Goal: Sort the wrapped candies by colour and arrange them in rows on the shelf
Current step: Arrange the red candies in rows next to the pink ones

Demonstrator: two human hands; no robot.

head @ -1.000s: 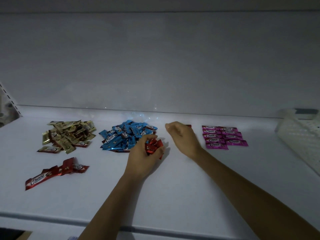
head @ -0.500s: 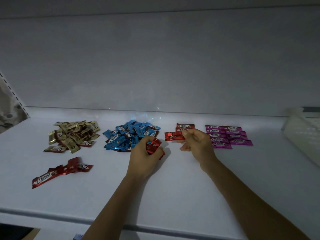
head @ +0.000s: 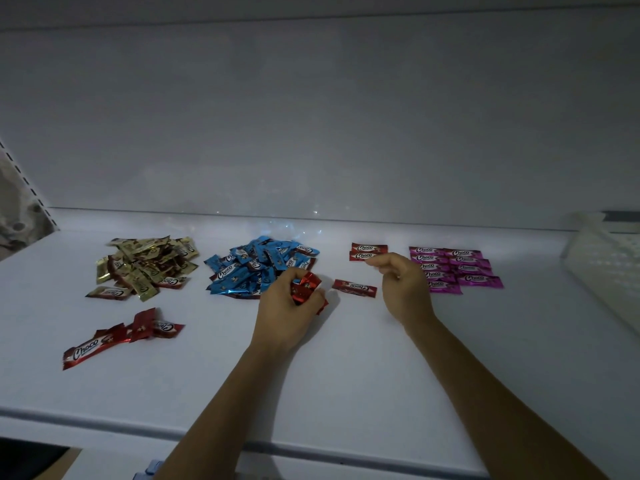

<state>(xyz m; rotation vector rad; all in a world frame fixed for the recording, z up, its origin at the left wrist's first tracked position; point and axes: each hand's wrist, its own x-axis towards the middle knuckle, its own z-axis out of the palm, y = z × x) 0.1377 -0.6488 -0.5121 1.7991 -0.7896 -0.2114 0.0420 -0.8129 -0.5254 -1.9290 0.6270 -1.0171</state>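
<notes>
Head view: the left hand was clamped round a red bunch of candies, mid-shelf, just right of the blue pile. The right hand had its fingers curled, fingertips at the right end of a red pair laid 1 behind the other toward the back edge. I could not tell whether they pinched the nearer wrapper. The 2 hands were apart, and a single red lay flat between them.

These candies looked very light, in thin, crinkly foil that was probably slippery, so a full fist could shed 1 or 2. Each would likely be best taken across its short sides or by a crimped end, then pressed flat to square it with the row.

The pink rows sat just right of the red pair, already tidy in 2 columns. They were close enough that the right wrist could nudge them. The gold pile lay toward the back-left corner with a few darker wrappers mixed in. The loose reds were strewn nearer the front-left, well apart from the row. A white basket stood at the right edge, out of the way.
</notes>
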